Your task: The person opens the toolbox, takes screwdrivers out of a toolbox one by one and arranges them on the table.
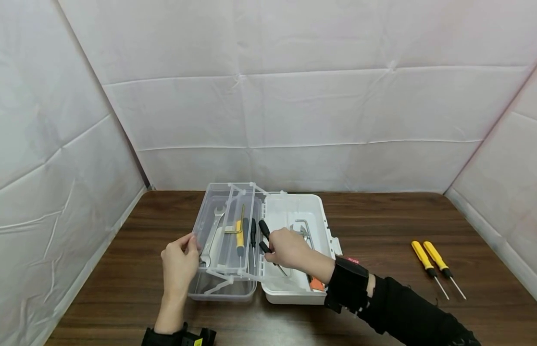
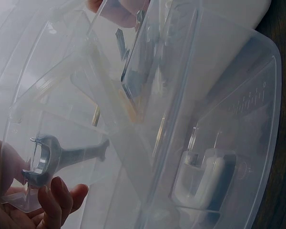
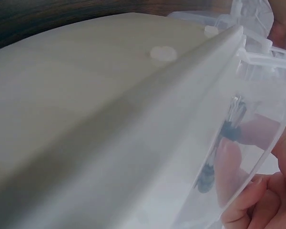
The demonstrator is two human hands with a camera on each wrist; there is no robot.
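An opened toolbox stands on the table, its white base (image 1: 275,299) to the right and its clear lid (image 1: 220,296) to the left. Over the lid sits a clear tray (image 1: 201,223), with a wrench (image 1: 213,233), a brass-coloured hex key (image 1: 242,221) and a yellow-and-grey screwdriver (image 1: 240,238) seen in or through it. My left hand (image 1: 180,262) pinches the tray's left edge. Above the white base, my right hand (image 1: 290,247) grips black-handled screwdrivers (image 1: 265,247); two handles poke out and one thin metal shaft shows below. The fingers partly hide them.
Silver hex keys (image 1: 310,233) and an orange item (image 1: 317,284) lie in the white base. Two yellow screwdrivers (image 1: 439,259) rest on the table at the right. White sheeting (image 1: 294,120) surrounds the wooden table (image 1: 125,269).
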